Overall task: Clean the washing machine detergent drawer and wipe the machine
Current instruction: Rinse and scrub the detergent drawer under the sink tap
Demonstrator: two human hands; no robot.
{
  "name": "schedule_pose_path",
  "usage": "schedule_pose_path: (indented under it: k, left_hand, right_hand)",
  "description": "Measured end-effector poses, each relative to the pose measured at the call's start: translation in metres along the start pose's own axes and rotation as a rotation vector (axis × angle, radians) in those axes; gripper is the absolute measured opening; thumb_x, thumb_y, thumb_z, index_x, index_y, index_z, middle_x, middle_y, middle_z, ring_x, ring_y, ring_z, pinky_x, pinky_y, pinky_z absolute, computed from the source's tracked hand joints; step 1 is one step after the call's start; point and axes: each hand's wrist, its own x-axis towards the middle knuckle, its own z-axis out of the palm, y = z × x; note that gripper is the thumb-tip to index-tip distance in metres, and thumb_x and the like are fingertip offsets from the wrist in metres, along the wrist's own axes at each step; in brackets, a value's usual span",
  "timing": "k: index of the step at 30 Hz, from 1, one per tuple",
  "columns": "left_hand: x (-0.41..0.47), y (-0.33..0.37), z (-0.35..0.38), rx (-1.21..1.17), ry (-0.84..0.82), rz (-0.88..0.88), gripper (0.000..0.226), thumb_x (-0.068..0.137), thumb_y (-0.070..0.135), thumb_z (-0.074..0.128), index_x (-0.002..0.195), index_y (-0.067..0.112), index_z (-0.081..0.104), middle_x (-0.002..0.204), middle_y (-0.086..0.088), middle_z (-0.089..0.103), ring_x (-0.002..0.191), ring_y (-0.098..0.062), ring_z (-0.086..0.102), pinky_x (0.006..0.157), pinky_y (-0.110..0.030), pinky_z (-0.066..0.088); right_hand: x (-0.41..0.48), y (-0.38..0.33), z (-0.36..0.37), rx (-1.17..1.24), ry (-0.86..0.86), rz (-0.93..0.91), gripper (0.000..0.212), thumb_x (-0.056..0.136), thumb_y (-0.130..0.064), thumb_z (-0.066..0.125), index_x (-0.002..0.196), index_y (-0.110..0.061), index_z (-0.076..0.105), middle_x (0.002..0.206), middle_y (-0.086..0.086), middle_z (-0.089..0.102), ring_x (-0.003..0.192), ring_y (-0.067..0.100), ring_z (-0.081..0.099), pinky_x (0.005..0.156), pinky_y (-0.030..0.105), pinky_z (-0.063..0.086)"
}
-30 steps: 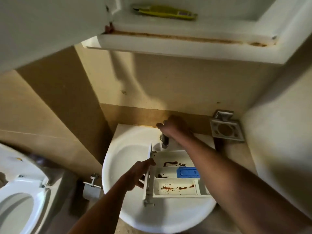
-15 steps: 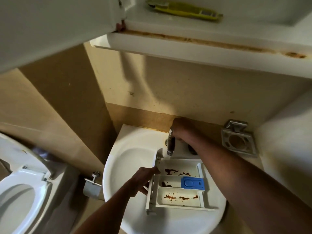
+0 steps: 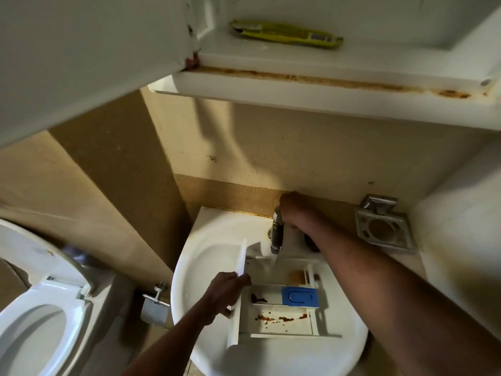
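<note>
The white detergent drawer [image 3: 273, 325] lies across the white sink basin [image 3: 206, 270], with brown residue in its compartments and a blue insert [image 3: 299, 296] in the middle one. My left hand [image 3: 225, 293] grips the drawer's front panel at its left end. My right hand [image 3: 292, 207] is closed on the handle at the top of the chrome tap [image 3: 277, 238]. A stream of water falls from the spout into the drawer's far compartment.
An open toilet [image 3: 40, 308] stands at the left, with a paper holder [image 3: 154, 308] beside it. An open wall cabinet [image 3: 298, 82] with a rusty edge and a yellow packet [image 3: 284, 36] hangs overhead. A metal holder [image 3: 382, 226] is fixed to the wall on the right.
Water has started running from the tap into the drawer's far compartment, washing away the stain there. My left hand has shifted slightly on the front panel. The view has tilted a little.
</note>
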Motion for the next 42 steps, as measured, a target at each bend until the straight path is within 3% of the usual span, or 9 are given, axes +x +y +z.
schedule_pose_path:
  k: [4, 9, 19, 23, 28, 32, 37, 39, 42]
  left_hand:
    - [-0.015, 0.0, -0.007, 0.037, 0.118, 0.012, 0.056, 0.069, 0.054, 0.069, 0.096, 0.005, 0.073, 0.08, -0.012, 0.068, 0.07, -0.026, 0.066, 0.053, -0.037, 0.06]
    - [-0.027, -0.001, -0.016, 0.13, 0.275, 0.11, 0.046, 0.077, 0.051, 0.067, 0.087, 0.006, 0.072, 0.077, -0.014, 0.074, 0.069, -0.035, 0.074, 0.056, -0.051, 0.062]
    - [-0.012, -0.007, -0.005, -0.118, 0.001, -0.004, 0.048, 0.072, 0.034, 0.062, 0.106, 0.002, 0.072, 0.107, -0.027, 0.071, 0.083, -0.034, 0.069, 0.074, -0.05, 0.061]
    - [-0.014, -0.009, -0.001, -0.229, -0.019, -0.037, 0.052, 0.068, 0.031, 0.062, 0.11, 0.002, 0.071, 0.117, -0.03, 0.065, 0.092, -0.039, 0.068, 0.08, -0.052, 0.06]
    - [-0.022, -0.017, -0.006, -0.27, 0.036, -0.078, 0.045, 0.083, 0.032, 0.059, 0.115, 0.001, 0.066, 0.105, -0.022, 0.068, 0.083, -0.035, 0.068, 0.07, -0.044, 0.06]
    - [-0.034, -0.025, 0.003, -0.332, 0.063, -0.085, 0.037, 0.089, 0.025, 0.056, 0.115, -0.001, 0.065, 0.106, -0.028, 0.066, 0.079, -0.037, 0.068, 0.069, -0.046, 0.061]
    - [-0.054, -0.027, 0.032, -0.458, 0.059, -0.135, 0.034, 0.09, 0.024, 0.058, 0.105, -0.003, 0.072, 0.092, -0.022, 0.062, 0.077, -0.038, 0.065, 0.077, -0.057, 0.059]
    - [-0.061, -0.028, 0.037, -0.512, 0.068, -0.162, 0.032, 0.09, 0.024, 0.058, 0.102, -0.002, 0.072, 0.092, -0.022, 0.059, 0.079, -0.037, 0.064, 0.073, -0.056, 0.061]
    - [-0.068, -0.034, 0.037, -0.553, 0.107, -0.2, 0.033, 0.089, 0.026, 0.059, 0.106, 0.0, 0.068, 0.096, -0.024, 0.061, 0.084, -0.039, 0.065, 0.07, -0.053, 0.063]
  right_hand:
    - [-0.005, -0.002, -0.002, 0.025, -0.008, -0.007, 0.021, 0.09, -0.009, 0.064, 0.109, 0.0, 0.067, 0.107, 0.015, 0.069, 0.088, 0.028, 0.068, 0.044, 0.02, 0.033]
    - [-0.01, -0.002, -0.005, 0.065, -0.016, -0.012, 0.021, 0.09, -0.011, 0.067, 0.108, 0.001, 0.068, 0.105, 0.015, 0.07, 0.085, 0.027, 0.068, 0.046, 0.02, 0.035]
    - [-0.006, 0.003, 0.002, 0.136, -0.003, 0.005, 0.022, 0.091, -0.01, 0.063, 0.11, 0.0, 0.068, 0.097, 0.014, 0.066, 0.094, 0.029, 0.068, 0.051, 0.025, 0.04]
    - [-0.001, 0.003, 0.005, 0.133, -0.013, 0.047, 0.021, 0.093, -0.013, 0.062, 0.111, -0.003, 0.066, 0.101, 0.013, 0.068, 0.102, 0.028, 0.068, 0.07, 0.029, 0.048]
    - [0.0, 0.003, 0.01, 0.181, 0.009, 0.054, 0.021, 0.09, -0.014, 0.067, 0.108, -0.003, 0.066, 0.104, 0.011, 0.068, 0.097, 0.027, 0.068, 0.073, 0.03, 0.051]
    - [-0.004, -0.012, 0.031, 0.39, 0.051, 0.222, 0.01, 0.088, -0.006, 0.067, 0.095, 0.001, 0.069, 0.077, 0.013, 0.07, 0.06, 0.019, 0.067, 0.052, 0.028, 0.057]
    - [-0.017, -0.011, 0.043, 0.707, 0.012, 0.25, 0.028, 0.098, -0.011, 0.043, 0.109, 0.004, 0.064, 0.072, 0.008, 0.062, 0.052, 0.018, 0.061, 0.036, 0.016, 0.042]
    - [-0.017, -0.013, 0.04, 0.699, 0.03, 0.263, 0.027, 0.1, -0.012, 0.044, 0.113, 0.001, 0.064, 0.076, 0.006, 0.064, 0.057, 0.016, 0.063, 0.039, 0.013, 0.039]
    - [-0.009, -0.013, 0.043, 0.677, 0.129, 0.286, 0.027, 0.101, -0.017, 0.048, 0.121, -0.009, 0.063, 0.114, 0.005, 0.067, 0.098, 0.016, 0.067, 0.06, 0.013, 0.039]
